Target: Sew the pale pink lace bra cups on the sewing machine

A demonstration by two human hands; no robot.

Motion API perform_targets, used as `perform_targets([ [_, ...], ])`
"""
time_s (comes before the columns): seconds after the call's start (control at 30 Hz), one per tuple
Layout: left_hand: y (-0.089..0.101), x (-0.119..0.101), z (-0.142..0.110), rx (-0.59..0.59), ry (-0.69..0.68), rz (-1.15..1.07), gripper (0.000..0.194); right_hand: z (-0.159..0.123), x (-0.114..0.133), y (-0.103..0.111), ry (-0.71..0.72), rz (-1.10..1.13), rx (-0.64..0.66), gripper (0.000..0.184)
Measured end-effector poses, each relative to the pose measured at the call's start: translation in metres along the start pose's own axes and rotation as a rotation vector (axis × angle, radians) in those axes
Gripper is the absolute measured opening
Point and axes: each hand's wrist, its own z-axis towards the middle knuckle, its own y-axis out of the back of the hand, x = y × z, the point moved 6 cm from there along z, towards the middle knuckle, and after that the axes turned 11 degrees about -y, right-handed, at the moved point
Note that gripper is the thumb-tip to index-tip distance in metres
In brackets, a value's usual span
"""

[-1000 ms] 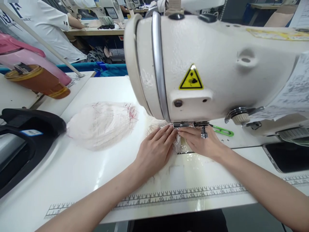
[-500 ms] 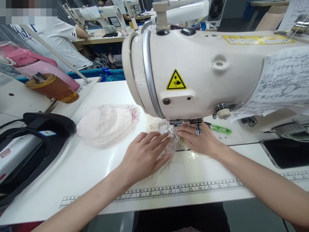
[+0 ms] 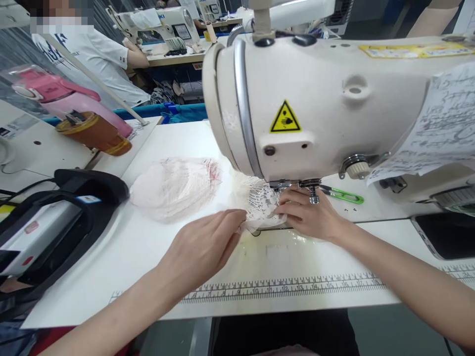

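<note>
Just past the left hand (image 3: 202, 242), the sewing machine (image 3: 315, 99) hides some lace (image 3: 260, 200) from me; right of the right hand (image 3: 315, 217), a phone (image 3: 445, 235) is cut off.

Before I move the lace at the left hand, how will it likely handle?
The lace will probably flop, since its edge bunches softly at the left hand. It looks light: thin and open-patterned. Its fringe-like threads could snag.

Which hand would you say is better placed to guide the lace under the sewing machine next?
Probably the right hand: its fingers reach the lace beneath the sewing machine, while the left hand pinches an edge farther out.
</note>
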Motion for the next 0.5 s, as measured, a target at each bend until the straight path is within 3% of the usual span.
perform_targets([
  [0.17, -0.030, 0.003, 0.032, 0.094, -0.215, 0.156, 0.024, 0.000, 0.004, 0.003, 0.081, -0.028, -0.073, 0.018],
  [0.33, -0.044, 0.001, 0.033, -0.037, -0.218, 0.242, 0.027, -0.001, 0.000, -0.002, -0.027, -0.075, 0.011, 0.029],
  [0.5, -0.041, -0.001, 0.026, -0.155, -0.183, 0.274, 0.027, -0.001, 0.004, -0.009, 0.060, -0.018, 0.157, 0.025],
])
